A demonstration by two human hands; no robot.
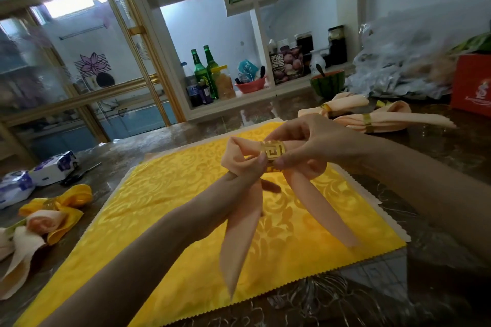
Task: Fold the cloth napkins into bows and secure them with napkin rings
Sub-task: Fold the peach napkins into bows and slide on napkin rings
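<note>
Just above the yellow cloth [186, 207], the peach napkin [237, 154] is held up off the surface [438, 156], tails hanging near, with a gold napkin ring [273, 150] round its gathered middle. The hands are close together, both clamped on it: the left hand [239, 180] pinches the gather, seemingly to keep the folds bunched, while the right hand [313, 143] grips the ring to seat it. Two finished bows [385, 119] lie far right, out of the way.

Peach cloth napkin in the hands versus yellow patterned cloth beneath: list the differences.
The peach cloth napkin is gathered through a gold napkin ring; the yellow patterned cloth lies spread flat, ringless. The left hand and right hand hold the napkin up; the yellow cloth rests on the table. The napkin is plain, the yellow cloth floral. Both are fabric.
</note>
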